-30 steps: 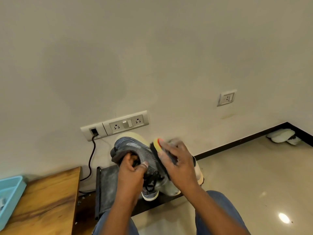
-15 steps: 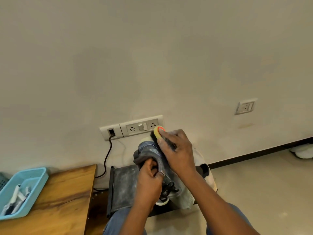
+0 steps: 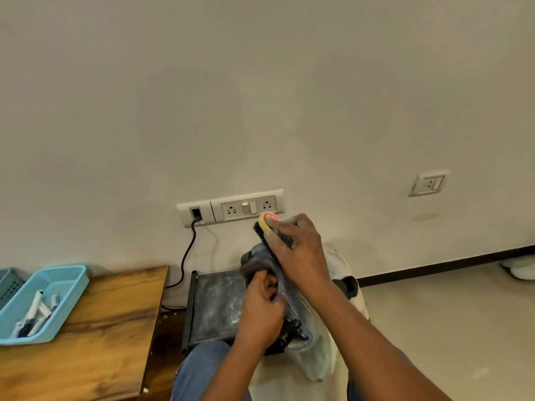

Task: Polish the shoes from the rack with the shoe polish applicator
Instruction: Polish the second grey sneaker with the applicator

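Note:
A grey sneaker (image 3: 292,311) with a pale ribbed sole is held in front of me above the dark, dusty shoe rack (image 3: 215,306). My left hand (image 3: 260,311) grips the shoe at its collar, fingers curled into the opening. My right hand (image 3: 298,250) holds the shoe polish applicator (image 3: 265,222), a yellow and red handle over a dark brush pad, and presses it against the heel end of the shoe. Most of the applicator is covered by my fingers.
A wooden table (image 3: 98,337) stands at the left with a light blue tray (image 3: 68,287) holding small items. A wall socket strip (image 3: 231,208) with a black cable (image 3: 186,253) is behind the shoe. A white shoe (image 3: 519,267) lies by the skirting at far right.
The view has shifted so the scene sits further right and lower. My right hand has slid the applicator up along the shoe toward its heel end; my left hand keeps its grip.

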